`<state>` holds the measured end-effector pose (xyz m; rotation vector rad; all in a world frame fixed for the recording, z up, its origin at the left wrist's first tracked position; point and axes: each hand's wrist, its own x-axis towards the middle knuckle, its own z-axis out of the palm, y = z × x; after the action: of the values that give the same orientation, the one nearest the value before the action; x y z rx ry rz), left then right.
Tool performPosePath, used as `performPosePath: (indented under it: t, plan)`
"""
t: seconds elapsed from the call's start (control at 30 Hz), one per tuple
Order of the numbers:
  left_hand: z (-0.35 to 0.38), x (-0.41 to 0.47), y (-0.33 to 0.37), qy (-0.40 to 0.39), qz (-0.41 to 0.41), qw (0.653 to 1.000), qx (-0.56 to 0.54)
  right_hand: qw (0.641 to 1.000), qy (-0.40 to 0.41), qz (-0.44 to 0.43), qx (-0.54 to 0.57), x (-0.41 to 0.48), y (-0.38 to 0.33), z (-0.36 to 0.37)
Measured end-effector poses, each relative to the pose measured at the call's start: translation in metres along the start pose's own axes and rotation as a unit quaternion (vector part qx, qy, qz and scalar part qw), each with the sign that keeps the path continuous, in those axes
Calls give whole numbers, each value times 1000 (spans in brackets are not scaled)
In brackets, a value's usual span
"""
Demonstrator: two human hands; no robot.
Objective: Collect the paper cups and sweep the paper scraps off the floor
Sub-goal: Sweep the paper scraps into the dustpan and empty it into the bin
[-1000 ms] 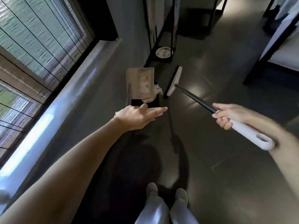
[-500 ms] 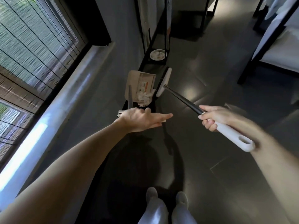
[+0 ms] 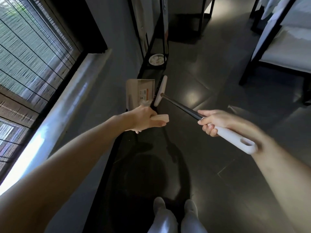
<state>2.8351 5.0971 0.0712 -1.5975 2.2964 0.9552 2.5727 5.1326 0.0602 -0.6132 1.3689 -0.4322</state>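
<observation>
A beige dustpan [image 3: 140, 91] stands on the dark floor ahead, a label on its tray. My left hand [image 3: 144, 119] is closed around the cream end of the dustpan's handle [image 3: 161, 118]. A bit of white paper scrap [image 3: 146, 103] shows at the dustpan's near edge, just past my knuckles. My right hand [image 3: 212, 121] grips a broom by its white handle [image 3: 235, 140]. The broom's dark shaft runs up to its white head [image 3: 160, 90], which rests against the dustpan's right side. No loose paper cup is in view.
A black metal shelf frame [image 3: 156, 39] stands beyond the dustpan with a round white dish [image 3: 156, 60] on its bottom level. A window with a long sill [image 3: 67, 91] runs along the left. A bed frame [image 3: 276, 52] is at the right. My shoes [image 3: 175, 207] are at the bottom.
My left hand went from open and flat above the floor to closed around the dustpan handle. The broom head moved in against the dustpan, and the scraps are mostly hidden behind my hand.
</observation>
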Motion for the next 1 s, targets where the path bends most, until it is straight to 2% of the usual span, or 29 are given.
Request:
performPosePath:
  t: [0.07, 0.2, 0.43, 0.73, 0.87, 1.0]
  plan:
    - [11, -2, -2, -15, -12, 1000, -16, 1000, 3, -1, -3, 0, 2, 1]
    - [29, -5, -6, 43, -9, 995, 93, 1000, 11, -4, -2, -2, 7, 3]
    - [58, -17, -20, 82, -51, 981, 171, 1000, 17, -2, 10, -4, 9, -4]
    - [85, -36, -48, 113, -20, 963, 243, 1000, 9, 1, 9, -2, 11, -2]
    - [92, -40, -63, 155, 22, 941, 301, 1000, 2, 4, 11, -4, 9, -2]
    - [100, -37, -65, 150, 27, 927, 342, 1000, 2, 5, 9, -7, 7, -2]
